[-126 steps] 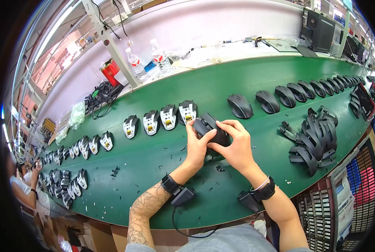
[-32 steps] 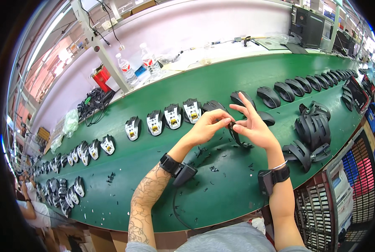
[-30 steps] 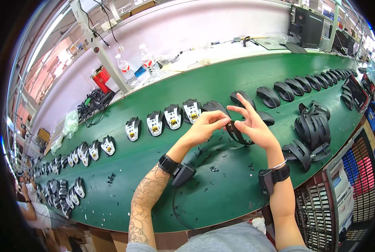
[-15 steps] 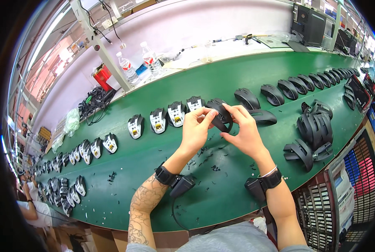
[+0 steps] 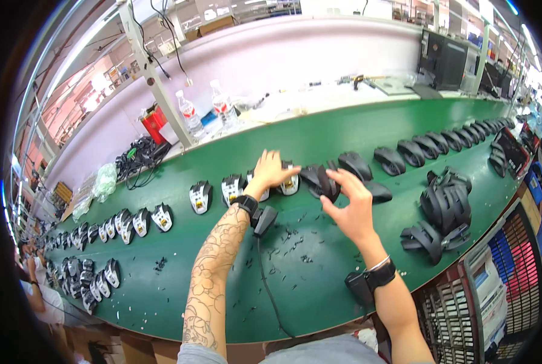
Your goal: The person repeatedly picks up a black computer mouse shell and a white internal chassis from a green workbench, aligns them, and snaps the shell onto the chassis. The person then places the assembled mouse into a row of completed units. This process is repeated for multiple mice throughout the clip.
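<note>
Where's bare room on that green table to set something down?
The far strip of the green table, between the white ledge and the black mice, looks bare. Crowded: the black covers piled at right and the dark scraps between the forearms.

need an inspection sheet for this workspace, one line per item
surface: green bench, small debris on it
job's things: black mice lined up at right; white-and-black mouse units at left; heaped curved black parts at right
clutter: small black scraps, in front of the hands and further left
grips: left grip open, fingers spread; right grip curled by a dark mouse, hold unclear
cables: black cable below left wrist; tangled bundle at back
surroundings: clear bottles, red box, black computer tower
</note>
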`<move>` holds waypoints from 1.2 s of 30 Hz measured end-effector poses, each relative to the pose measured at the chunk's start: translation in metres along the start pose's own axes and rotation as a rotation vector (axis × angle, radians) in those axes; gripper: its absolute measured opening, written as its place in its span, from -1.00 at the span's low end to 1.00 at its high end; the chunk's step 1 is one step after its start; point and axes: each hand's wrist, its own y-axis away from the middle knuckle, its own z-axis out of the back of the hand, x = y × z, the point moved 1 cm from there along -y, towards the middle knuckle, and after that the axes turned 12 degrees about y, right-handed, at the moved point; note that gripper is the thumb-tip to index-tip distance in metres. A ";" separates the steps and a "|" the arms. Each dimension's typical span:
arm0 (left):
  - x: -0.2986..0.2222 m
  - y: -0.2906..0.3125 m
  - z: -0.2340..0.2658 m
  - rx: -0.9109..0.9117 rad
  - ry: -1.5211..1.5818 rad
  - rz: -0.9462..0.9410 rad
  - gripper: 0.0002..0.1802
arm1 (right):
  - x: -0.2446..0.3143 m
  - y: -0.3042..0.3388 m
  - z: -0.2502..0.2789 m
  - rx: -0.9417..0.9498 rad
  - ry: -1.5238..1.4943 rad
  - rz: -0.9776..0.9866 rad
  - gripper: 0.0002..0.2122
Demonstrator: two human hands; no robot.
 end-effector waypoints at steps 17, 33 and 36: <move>-0.057 0.076 0.035 -0.555 0.778 0.174 -0.19 | 0.023 0.013 -0.011 0.106 -0.088 0.050 -0.36; -0.107 0.119 0.049 -0.059 1.778 0.468 -0.56 | 0.033 0.024 -0.023 0.081 -0.001 0.047 -0.43; -0.111 0.122 0.043 -0.081 1.598 0.363 -0.54 | 0.026 0.022 -0.021 0.102 0.007 0.019 -0.40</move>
